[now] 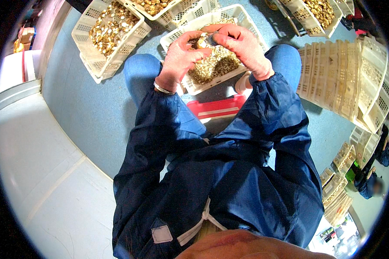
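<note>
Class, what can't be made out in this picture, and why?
All in the head view:
Small dark object in the right hand: full shape, covered by fingers.
Small pale piece by the left hand: underside, turned away.
White perforated plastic crate, top, left of centre: far end, cut by upper edge.
Person in blue, right rim: hand actions, too small.

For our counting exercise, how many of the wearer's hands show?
2: the left hand and, to its right, the right hand, both above the white plastic crate; neither is fully hidden.
</note>
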Available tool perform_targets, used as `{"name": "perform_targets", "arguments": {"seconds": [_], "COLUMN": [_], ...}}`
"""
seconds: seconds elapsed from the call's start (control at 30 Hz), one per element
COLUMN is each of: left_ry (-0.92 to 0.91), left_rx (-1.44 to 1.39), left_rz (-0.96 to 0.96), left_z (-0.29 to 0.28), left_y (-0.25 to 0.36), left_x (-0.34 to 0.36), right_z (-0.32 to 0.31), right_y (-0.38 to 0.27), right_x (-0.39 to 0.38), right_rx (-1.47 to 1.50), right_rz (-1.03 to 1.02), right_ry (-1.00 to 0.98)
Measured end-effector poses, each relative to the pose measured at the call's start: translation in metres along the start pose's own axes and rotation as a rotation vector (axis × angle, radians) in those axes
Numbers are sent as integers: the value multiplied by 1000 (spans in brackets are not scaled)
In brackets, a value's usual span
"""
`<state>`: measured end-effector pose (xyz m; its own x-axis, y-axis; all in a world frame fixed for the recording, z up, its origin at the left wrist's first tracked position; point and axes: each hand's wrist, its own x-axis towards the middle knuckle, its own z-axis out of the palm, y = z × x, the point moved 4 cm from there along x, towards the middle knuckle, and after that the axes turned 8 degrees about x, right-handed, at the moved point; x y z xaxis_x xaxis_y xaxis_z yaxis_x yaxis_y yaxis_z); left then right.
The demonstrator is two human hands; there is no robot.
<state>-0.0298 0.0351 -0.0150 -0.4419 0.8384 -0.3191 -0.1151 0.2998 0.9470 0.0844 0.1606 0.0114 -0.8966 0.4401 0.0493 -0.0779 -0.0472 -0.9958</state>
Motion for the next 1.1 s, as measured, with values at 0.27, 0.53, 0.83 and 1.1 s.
{"name": "perform_targets", "arguments": {"seconds": [0.27, 0.53, 0.83, 1.1], "left_ry": [50, 243, 356, 448], "left_rx": [36, 379, 703, 839], "left_rz": [54, 268, 437, 425], "left_z": [0, -2, -4, -3], "left_y": [0, -3, 14, 16], "left_x": [1, 3, -3, -8], "right_z": [-4, 0, -2, 9], "right_y": [12, 4, 15, 2], "right_x": [2, 1, 4, 3], "right_rx": [143, 124, 111, -152], "right_rz": [79, 116, 99, 57], "right_ry": [-6, 58, 35, 23]}}
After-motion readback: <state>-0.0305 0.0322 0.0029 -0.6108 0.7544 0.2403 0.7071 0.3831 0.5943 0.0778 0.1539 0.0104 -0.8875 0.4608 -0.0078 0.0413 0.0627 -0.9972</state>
